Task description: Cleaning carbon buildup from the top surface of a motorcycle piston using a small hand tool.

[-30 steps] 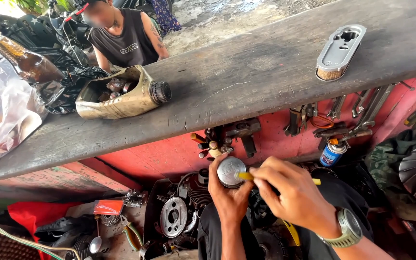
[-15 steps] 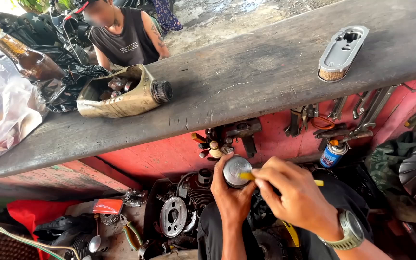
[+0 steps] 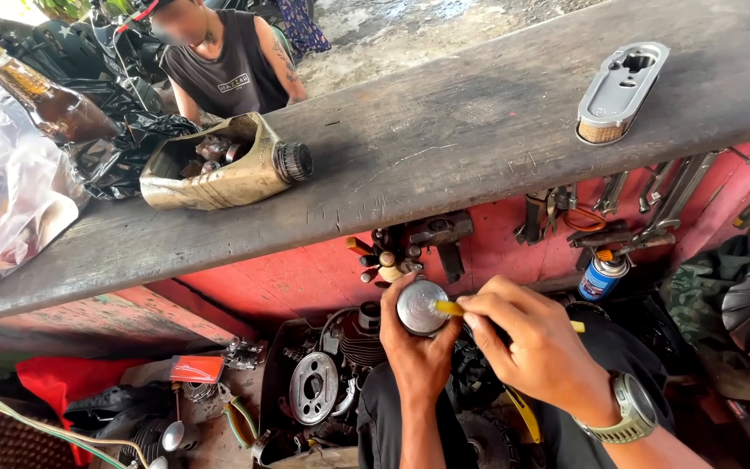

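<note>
Two hands are seen low in the head view, below a long, dark wooden plank (image 3: pixel 444 148) that runs across the scene from lower left to upper right. On the plank, a cut-open, grimy yellowish jug (image 3: pixel 219 165) is laid on its side with its black cap to the right, and a grey oval metal cover (image 3: pixel 620 91) is set well apart from it, towards the right end. A brown glass bottle (image 3: pixel 41 95) is tilted at the far left.

The left hand (image 3: pixel 418 356) is closed around a round silver metal piston (image 3: pixel 421 307), gripped from below with thumb and fingers wrapped about its sides. The piston is held up just above the person's lap, its flat shiny crown faced towards the camera, so its long axis is pointed up and slightly away.

The right hand (image 3: pixel 540 352) is curled shut on a thin yellow-handled tool (image 3: pixel 450 307), pinched between thumb and forefinger. The tool is laid roughly level, left to right, its tip touching the right part of the piston crown. A wristwatch (image 3: pixel 631 408) is worn on the right wrist.
</note>
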